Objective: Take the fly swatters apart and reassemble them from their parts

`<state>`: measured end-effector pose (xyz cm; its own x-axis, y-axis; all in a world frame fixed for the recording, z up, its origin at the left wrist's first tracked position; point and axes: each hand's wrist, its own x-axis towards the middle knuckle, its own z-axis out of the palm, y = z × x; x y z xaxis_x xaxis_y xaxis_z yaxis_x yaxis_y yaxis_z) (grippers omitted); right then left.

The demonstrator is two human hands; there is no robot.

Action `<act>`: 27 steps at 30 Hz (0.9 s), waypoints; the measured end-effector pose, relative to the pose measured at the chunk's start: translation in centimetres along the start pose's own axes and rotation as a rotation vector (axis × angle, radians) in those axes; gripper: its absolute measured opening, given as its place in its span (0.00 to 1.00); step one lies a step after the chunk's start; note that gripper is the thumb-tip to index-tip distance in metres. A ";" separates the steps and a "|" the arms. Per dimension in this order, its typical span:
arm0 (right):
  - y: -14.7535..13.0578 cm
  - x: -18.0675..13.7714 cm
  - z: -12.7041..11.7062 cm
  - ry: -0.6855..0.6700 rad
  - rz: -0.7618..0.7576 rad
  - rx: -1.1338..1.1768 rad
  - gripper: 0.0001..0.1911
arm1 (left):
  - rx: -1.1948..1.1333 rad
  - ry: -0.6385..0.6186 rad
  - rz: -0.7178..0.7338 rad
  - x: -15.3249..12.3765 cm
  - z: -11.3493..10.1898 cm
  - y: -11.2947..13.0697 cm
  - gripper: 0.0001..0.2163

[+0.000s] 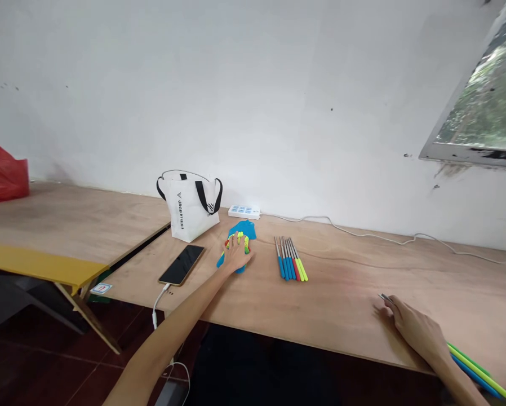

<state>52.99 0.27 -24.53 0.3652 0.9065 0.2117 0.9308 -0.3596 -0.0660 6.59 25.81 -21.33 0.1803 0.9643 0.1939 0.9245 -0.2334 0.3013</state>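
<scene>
My left hand [235, 254] reaches over a small bundle of blue, yellow-green and red [241, 239], its fingers bent down over the top. The palm hides much of the bundle, whose kind I cannot make out. A flat blue piece [248, 228] shows behind it. Right of that hand lies a row of slim metal tools like needle files [291, 265], with blue, red and yellow handles. My right hand [417, 327] pinches thin metal tips that poke past its fingertips. Beyond its wrist lie long green, yellow and blue handles [481, 372]; their link to those tips is hidden.
A black phone [182, 265] with a white cable lies left, before a white tote bag [194, 208]. A white power strip [244, 212] sits by the wall, its cord running right. A second table [79, 208] stands left, bearing a red bag [3, 172].
</scene>
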 end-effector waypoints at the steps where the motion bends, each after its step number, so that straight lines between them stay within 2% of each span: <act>1: -0.8 0.2 -0.4 0.035 -0.009 0.049 0.22 | -0.008 -0.003 0.007 -0.2 -0.3 0.2 0.33; 4: -4.6 0.8 -2.6 0.176 -0.055 0.299 0.23 | -0.054 0.027 0.042 -1.1 -1.2 1.6 0.31; 7: -10.1 1.1 -5.8 0.198 -0.137 0.722 0.24 | -0.213 0.094 0.142 -3.1 -2.1 3.8 0.28; 9: -14.0 1.1 -7.7 0.165 -0.138 1.056 0.26 | -0.414 0.076 0.254 -5.1 -2.7 5.6 0.26; 10: -15.8 1.1 -8.5 0.130 -0.119 1.221 0.26 | -0.542 0.027 0.326 -6.3 -2.9 6.5 0.26; 12: -19.3 1.0 -9.4 0.032 -0.101 1.486 0.27 | -0.803 -0.198 0.434 -8.7 -3.4 8.1 0.26; 15: -23.2 0.9 -9.3 0.000 -0.149 1.749 0.25 | -1.011 -0.519 0.556 -11.7 -3.4 9.8 0.27; 16: -24.2 0.9 -9.0 -0.003 -0.161 1.808 0.24 | -1.062 -0.607 0.579 -12.4 -3.1 10.0 0.30; 18: -25.7 1.0 -8.2 -0.015 -0.171 1.871 0.23 | -1.138 -0.683 0.597 -13.1 -2.1 9.9 0.31; 23: -26.6 0.3 -6.5 -0.042 -0.254 1.755 0.21 | -1.226 -0.603 0.521 -13.1 0.3 8.3 0.24; 27: -25.8 -0.7 -5.1 -0.067 -0.278 1.649 0.22 | -1.177 -0.531 0.508 -13.8 -0.2 8.0 0.27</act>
<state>28.63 7.77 -17.98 0.1569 0.9211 0.3562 -0.0329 0.3654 -0.9303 11.38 10.59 -21.39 0.7583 0.6122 0.2241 -0.0569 -0.2802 0.9582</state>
